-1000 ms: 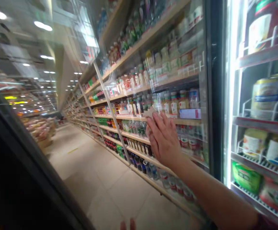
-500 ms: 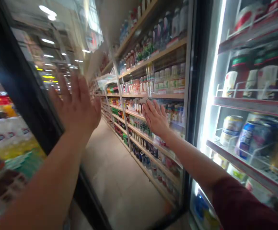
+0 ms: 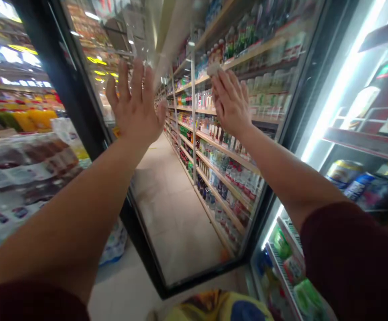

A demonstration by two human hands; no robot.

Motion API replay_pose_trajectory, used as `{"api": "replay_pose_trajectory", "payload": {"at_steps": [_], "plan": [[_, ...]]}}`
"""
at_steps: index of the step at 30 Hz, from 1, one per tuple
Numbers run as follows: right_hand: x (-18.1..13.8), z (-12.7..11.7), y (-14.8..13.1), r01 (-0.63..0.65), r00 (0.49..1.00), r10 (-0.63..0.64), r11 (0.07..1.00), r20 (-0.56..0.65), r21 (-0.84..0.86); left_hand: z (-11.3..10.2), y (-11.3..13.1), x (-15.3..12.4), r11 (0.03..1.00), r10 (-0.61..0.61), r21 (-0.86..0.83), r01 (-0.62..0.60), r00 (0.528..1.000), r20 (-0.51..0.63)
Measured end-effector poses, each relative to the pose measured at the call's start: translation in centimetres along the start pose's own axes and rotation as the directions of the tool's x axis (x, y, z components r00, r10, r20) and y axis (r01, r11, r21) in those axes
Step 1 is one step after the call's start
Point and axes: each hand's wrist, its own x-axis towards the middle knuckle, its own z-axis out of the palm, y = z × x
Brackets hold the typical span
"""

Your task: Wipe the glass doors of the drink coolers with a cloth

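The glass door (image 3: 180, 267) of a drinks fridge stands swung out in front of me, with a black frame. My left hand (image 3: 135, 107) lies flat against its glass, fingers spread, near the frame's left bar, holding nothing. On the upper middle of the same pane is my right hand (image 3: 230, 100), its fingers together and stretched upward. Under those fingertips a small white cloth (image 3: 214, 69) sticks out, pressed to the glass; most of it is hidden by the hand. Bottles on shelves show in the glass behind both hands.
At right the lit fridge holds cans (image 3: 344, 174) and bottles on wire-fronted shelves (image 3: 364, 142). Wrapped bottle packs (image 3: 16, 174) are stacked at left. A yellow patterned thing (image 3: 217, 305) shows at the bottom edge. Pale floor tiles (image 3: 123, 290) lie below the door.
My right hand, with the white cloth, has moved up the glass. My left hand is also higher on the pane. The view has shifted, bringing the door's bottom corner in.
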Motion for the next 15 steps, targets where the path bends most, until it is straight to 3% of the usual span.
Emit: {"api": "replay_pose_trajectory", "payload": {"at_steps": [3, 5, 7, 9, 11, 12, 14, 15], "plan": [[1.9, -0.2, 2.2, -0.279, 0.951, 0.283, 0.959, -0.125, 0.044, -0.7, -1.2, 1.1, 0.999, -0.015, 0.043, 0.013, 0.999, 0.049], [2.8, 0.1, 2.2, -0.375, 0.908, 0.38, 0.925, -0.176, 0.059, -0.9, -2.0, 1.8, 0.996, -0.021, 0.09, 0.013, 0.996, 0.086], [3.1, 0.5, 0.6, -0.263, 0.954, 0.265, 0.964, -0.14, 0.029, -0.9, -2.5, 2.3, 0.985, -0.042, 0.169, 0.031, 0.997, 0.066], [3.4, 0.4, -1.5, -0.027, 0.999, 0.027, 1.0, -0.044, -0.004, -0.7, -2.8, 2.5, 0.974, -0.048, 0.223, 0.039, 0.998, 0.038], [4.5, -0.1, -2.7, 0.126, 0.992, -0.125, 0.992, 0.011, -0.024, -0.3, -2.9, 2.5, 0.975, -0.02, 0.223, 0.009, 0.999, 0.045], [5.4, -0.4, -2.8, 0.116, 0.993, -0.116, 0.993, -0.014, -0.031, -0.1, -2.9, 2.5, 0.977, -0.003, 0.214, -0.01, 0.998, 0.062], [7.8, -0.9, -2.4, -0.109, 0.986, 0.107, 0.994, -0.129, -0.01, 0.3, -3.0, 2.5, 0.976, 0.006, 0.216, -0.025, 0.996, 0.088], [9.0, -1.1, -2.2, -0.286, 0.942, 0.286, 0.958, -0.174, 0.024, 0.6, -3.1, 2.5, 0.975, 0.0, 0.223, -0.021, 0.996, 0.094]]}}
